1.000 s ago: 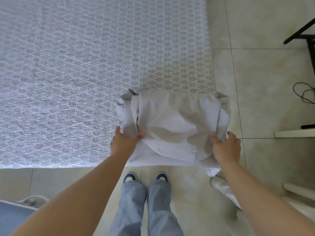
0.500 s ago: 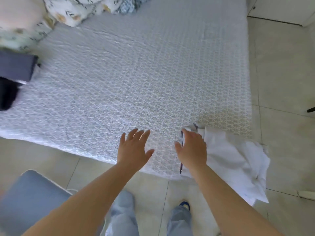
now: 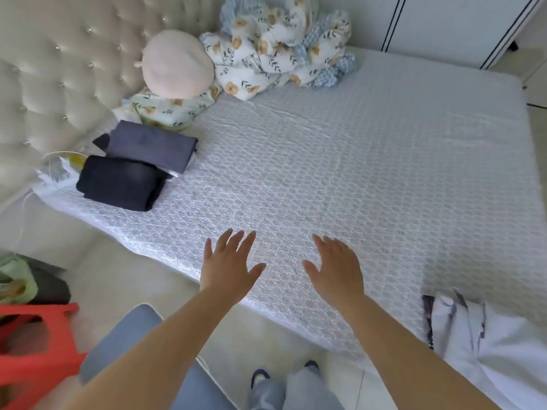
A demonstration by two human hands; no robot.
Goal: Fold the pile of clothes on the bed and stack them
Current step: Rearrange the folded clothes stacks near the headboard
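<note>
My left hand and my right hand hover side by side over the near edge of the bed, fingers spread, holding nothing. A folded white garment lies at the bed's near right corner, partly hanging over the edge, well right of my right hand. Two folded dark garments sit at the far left by the headboard: a black one in front and a dark grey one behind it.
A crumpled floral blanket, a floral pillow and a round pink cushion lie at the head of the bed. A tufted headboard rises at left. A red stool and a blue seat stand on the floor.
Both hands let go of the white garment, now left at the bed's right corner. The view swung left and up, bringing the folded dark garments and the headboard into sight.
</note>
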